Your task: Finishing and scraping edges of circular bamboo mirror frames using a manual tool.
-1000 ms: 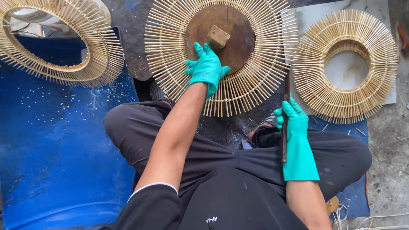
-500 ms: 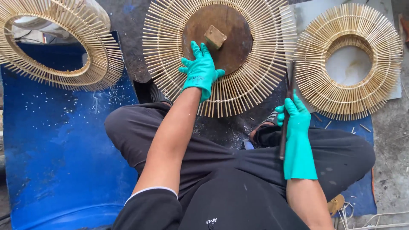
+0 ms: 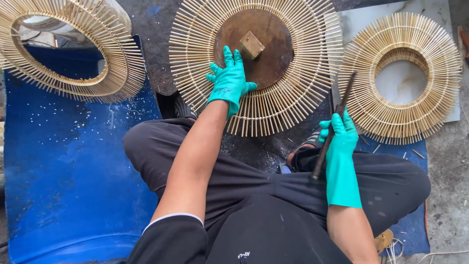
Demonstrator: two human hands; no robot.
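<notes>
My left hand point(image 3: 228, 80), in a teal glove, lies flat with fingers spread on a round sunburst frame of bamboo sticks point(image 3: 303, 88). A brown round disc point(image 3: 271, 54) sits in the frame's middle, with a small wooden block point(image 3: 251, 45) on it. My right hand point(image 3: 339, 137), also gloved, grips a thin dark rod-like tool point(image 3: 333, 124) that points up and away, just right of the frame's lower edge. I sit cross-legged in dark trousers.
A second bamboo ring point(image 3: 400, 78) lies on a white board point(image 3: 351, 19) to the right. Another ring point(image 3: 73, 54) rests at the upper left over a blue plastic sheet point(image 3: 63, 171). Loose stick offcuts point(image 3: 415, 154) lie near my right knee.
My right hand has lifted the dark tool so its tip now points higher toward the frame. The view has shifted slightly; my left hand stays on the frame.
</notes>
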